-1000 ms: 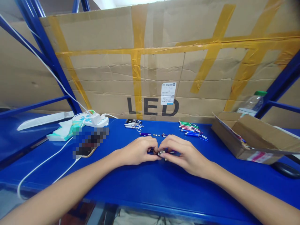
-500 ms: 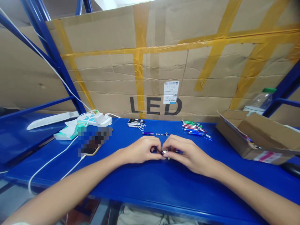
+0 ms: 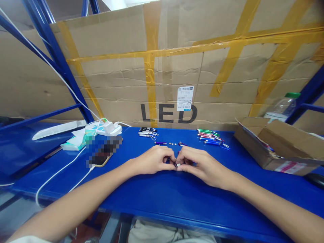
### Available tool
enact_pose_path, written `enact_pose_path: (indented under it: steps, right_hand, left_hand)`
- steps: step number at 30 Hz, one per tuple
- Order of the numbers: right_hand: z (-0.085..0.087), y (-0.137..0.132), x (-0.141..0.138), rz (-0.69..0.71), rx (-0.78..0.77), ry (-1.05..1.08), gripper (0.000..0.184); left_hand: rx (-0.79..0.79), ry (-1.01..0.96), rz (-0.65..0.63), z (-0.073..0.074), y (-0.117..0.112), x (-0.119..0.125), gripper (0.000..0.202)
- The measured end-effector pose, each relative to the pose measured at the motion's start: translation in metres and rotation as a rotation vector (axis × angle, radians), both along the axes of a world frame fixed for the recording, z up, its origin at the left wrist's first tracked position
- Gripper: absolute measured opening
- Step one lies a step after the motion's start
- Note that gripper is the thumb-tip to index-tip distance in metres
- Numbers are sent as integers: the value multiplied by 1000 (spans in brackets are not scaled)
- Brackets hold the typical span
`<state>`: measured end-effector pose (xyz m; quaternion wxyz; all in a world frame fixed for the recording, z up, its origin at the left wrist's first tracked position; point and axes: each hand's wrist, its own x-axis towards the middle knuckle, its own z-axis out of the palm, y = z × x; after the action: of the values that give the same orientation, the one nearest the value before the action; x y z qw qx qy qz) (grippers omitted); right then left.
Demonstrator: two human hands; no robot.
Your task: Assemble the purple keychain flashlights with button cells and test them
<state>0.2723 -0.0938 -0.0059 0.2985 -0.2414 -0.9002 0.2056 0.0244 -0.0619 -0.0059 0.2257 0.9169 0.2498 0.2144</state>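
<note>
Near the middle of the blue table, my left hand (image 3: 158,160) and my right hand (image 3: 199,163) meet with their fingertips pinched together. Between the right thumb and fingers shows a small silvery piece (image 3: 178,165), perhaps a button cell. What the left fingers pinch is mostly hidden by the hand. Just beyond the fingers lies a purple mini flashlight tube (image 3: 160,143). To its right is a short row of small silver discs (image 3: 172,144) that look like button cells. A purple end piece with a clip (image 3: 182,144) lies right of them.
Behind left are black and silver mini flashlights (image 3: 147,132); behind right, green, red and blue ones (image 3: 211,137). An open cardboard box (image 3: 278,148) stands at right. A phone (image 3: 103,157), tissue pack (image 3: 76,141) and power strip (image 3: 98,128) with cables occupy the left.
My hands stay together in nearly the same place. The silvery piece at the fingertips has turned slightly, and the purple and brassy bits around the right fingers show less.
</note>
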Motion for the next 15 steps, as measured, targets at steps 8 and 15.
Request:
enact_pose_path:
  steps: [8,15]
  right_hand:
    - [1,0,2,1,17,25,2]
    - [5,-2,2,-12,46,56,9]
  left_hand:
    - [6,-6,-4,0,0,1,19]
    - [1,11,0,1,0,1,23]
